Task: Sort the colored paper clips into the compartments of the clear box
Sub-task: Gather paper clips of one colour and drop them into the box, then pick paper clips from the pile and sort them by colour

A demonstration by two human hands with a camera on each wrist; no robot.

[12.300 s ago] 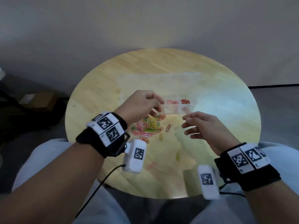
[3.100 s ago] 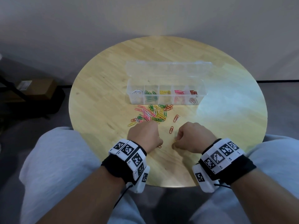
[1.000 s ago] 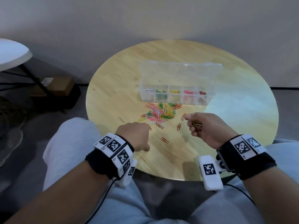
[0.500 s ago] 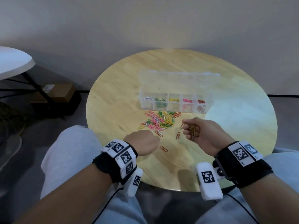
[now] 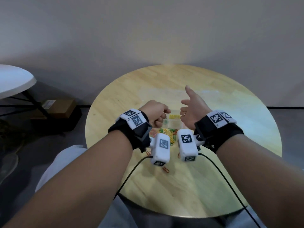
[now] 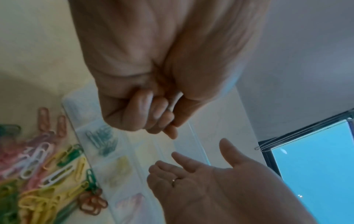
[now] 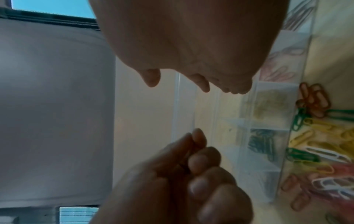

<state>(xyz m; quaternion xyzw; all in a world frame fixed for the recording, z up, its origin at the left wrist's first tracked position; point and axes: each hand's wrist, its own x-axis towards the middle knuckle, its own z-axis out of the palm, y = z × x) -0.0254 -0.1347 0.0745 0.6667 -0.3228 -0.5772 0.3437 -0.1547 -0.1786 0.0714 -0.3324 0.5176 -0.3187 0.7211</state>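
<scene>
Two hands above clear plastic box [image 5: 172, 123], left hand [image 5: 156, 112] grip curled on pale clip, right hand [image 5: 192, 111] grip spread apart, round wooden table [image 5: 230, 129]

Dim overall, with soft glare pooling on the round table [image 5: 230, 122] at right. Blurring heavily in both wrist views, bowing at edges.

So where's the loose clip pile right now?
Head view: the clip pile lies mid-table, just in front of the clear box, showing between both wrist cameras.

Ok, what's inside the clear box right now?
Green clips, yellow clips and pink clips, each in its own compartment of the clear box. End compartments are blurred or covered by the left hand.
</scene>
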